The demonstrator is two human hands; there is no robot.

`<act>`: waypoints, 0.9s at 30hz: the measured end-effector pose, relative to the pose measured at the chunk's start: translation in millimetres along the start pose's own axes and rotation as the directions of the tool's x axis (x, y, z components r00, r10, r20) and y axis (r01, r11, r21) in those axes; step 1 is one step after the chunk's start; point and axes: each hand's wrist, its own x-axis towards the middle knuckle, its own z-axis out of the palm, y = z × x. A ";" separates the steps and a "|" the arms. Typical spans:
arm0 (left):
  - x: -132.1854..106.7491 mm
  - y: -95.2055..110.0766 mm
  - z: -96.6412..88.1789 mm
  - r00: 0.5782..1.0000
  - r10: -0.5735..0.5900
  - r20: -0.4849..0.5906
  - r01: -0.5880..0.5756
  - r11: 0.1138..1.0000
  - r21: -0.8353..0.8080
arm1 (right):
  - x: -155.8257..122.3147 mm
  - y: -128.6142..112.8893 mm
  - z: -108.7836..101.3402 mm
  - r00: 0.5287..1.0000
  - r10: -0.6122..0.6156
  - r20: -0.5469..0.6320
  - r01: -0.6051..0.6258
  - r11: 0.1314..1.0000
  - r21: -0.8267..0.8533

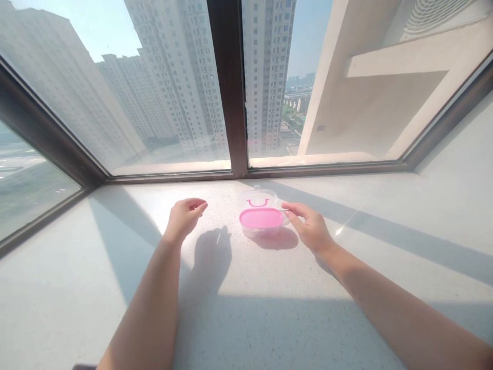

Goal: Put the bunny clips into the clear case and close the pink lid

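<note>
A small clear plastic box with a pink inside and a pink handle mark on its raised lid sits on the white window sill. My right hand reaches to the box's right side, fingertips touching or almost touching its edge, fingers apart. My left hand hovers a short way left of the box, fingers loosely curled, holding nothing. Its shadow falls on the sill between the two arms.
Large window panes with a dark frame rise just behind the box. A second pane angles in along the left edge. Tall buildings stand outside. Sunlit and shaded bands cross the sill.
</note>
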 end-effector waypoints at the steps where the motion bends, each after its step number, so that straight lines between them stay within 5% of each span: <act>1: 4.3 -11.7 -7.4 0.995 -0.063 -0.079 0.068 0.995 0.069 | 0.3 0.1 -0.7 1.000 0.003 -0.008 -0.003 1.000 0.001; 5: 14.5 -51.9 -29.4 0.942 -0.220 -0.253 0.269 0.946 0.179 | 0.8 0.0 -2.7 1.000 0.006 -0.025 -0.006 1.000 0.007; 12: 19.2 -85.8 -24.4 0.876 -0.390 -0.284 0.455 0.864 0.216 | 1.1 4.0 -2.4 0.999 0.019 -0.027 -0.018 1.000 0.013; 27: 30.3 -97.2 -8.1 0.917 -0.330 -0.222 0.389 0.861 0.328 | 1.5 3.4 -1.5 0.999 0.010 -0.034 -0.010 1.000 0.005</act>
